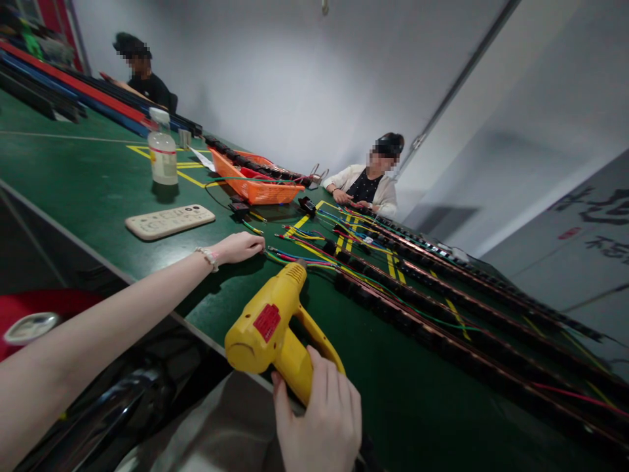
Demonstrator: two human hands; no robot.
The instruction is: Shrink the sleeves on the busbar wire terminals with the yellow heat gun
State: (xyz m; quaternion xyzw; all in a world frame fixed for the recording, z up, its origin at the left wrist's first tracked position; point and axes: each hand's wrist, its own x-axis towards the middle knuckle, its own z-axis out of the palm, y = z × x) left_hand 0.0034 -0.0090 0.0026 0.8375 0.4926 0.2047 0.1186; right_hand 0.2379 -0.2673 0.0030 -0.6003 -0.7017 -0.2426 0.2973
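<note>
Currently, your right hand (322, 406) wraps the heat gun (268, 321) while your left hand (240, 248) curls narrowly by the wires (314, 261), grip unclear; the step looks like aiming, needing a steady nozzle (301, 264).

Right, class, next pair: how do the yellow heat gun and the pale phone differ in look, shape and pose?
The heat gun is yellow with a red label; the phone is cream-coloured. The heat gun is bulky, with a barrel and handle; the phone is a thin slab. The heat gun is gripped in the right hand; the phone lies flat on the green table.
</note>
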